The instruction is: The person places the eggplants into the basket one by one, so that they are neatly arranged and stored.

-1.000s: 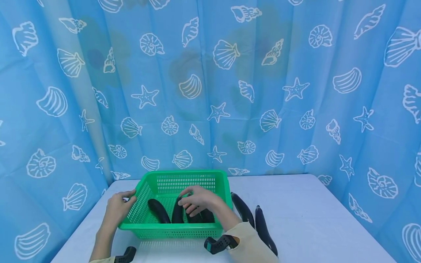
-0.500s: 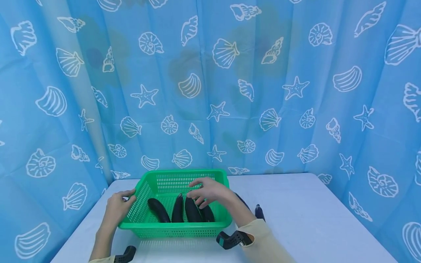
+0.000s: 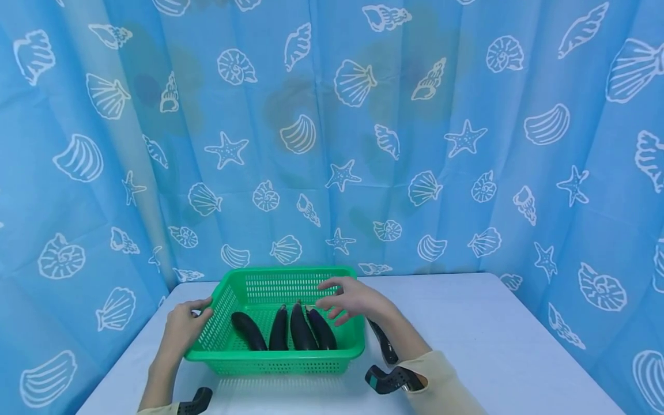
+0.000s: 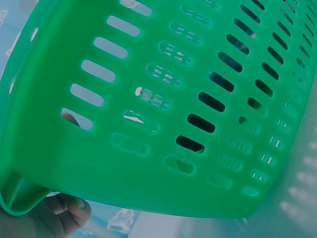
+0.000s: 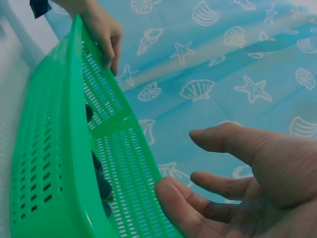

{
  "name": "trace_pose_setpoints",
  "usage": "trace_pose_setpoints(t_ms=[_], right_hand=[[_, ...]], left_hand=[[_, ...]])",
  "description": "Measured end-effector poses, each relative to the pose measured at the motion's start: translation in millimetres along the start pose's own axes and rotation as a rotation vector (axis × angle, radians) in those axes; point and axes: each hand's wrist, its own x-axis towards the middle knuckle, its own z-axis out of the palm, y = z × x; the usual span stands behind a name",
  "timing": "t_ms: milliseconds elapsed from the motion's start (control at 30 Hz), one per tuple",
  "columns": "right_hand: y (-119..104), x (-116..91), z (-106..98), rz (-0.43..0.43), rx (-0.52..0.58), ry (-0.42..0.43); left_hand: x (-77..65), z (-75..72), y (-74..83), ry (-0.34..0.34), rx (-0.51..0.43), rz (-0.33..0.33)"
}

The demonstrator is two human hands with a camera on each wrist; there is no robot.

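My left hand (image 3: 185,324) grips the left rim of a green plastic basket (image 3: 282,355); its bent fingers (image 4: 74,213) show under the rim in the left wrist view. Several dark eggplants (image 3: 303,329) lie side by side inside the basket. Above the basket's right side hovers my right hand (image 3: 351,300), fingers spread and holding nothing. The right wrist view shows this right hand (image 5: 247,178) with a gap between thumb and fingers. Outside the basket on the right, another eggplant (image 3: 383,343) is partly hidden by the right forearm.
The basket stands on a white-covered table (image 3: 493,340). A blue curtain (image 3: 394,173) with white shell and starfish prints hangs behind and at both sides. Black wrist devices (image 3: 389,379) sit on both wrists.
My right hand has moved right and slightly up, away from the eggplants, uncovering them. The forearm now hides more of the eggplants outside the basket. The left hand has stayed on the rim.
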Motion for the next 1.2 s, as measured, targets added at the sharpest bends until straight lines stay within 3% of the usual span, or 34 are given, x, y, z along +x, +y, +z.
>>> trace_pose_setpoints(t_ms=[233,733,1200], right_hand=[[1.8,-9.2,-9.5,-0.005,-0.005,0.019],[26.7,-34.9,-31.8,-0.013,-0.042,0.099],[57.8,-55.1,-48.9,0.046,-0.054,0.164]], left_hand=[[-0.7,-0.8,0.1,0.015,0.008,0.014],[0.1,-1.6,1.7,0.017,0.015,0.013],[0.2,-3.6,3.9,-0.001,0.009,0.017]])
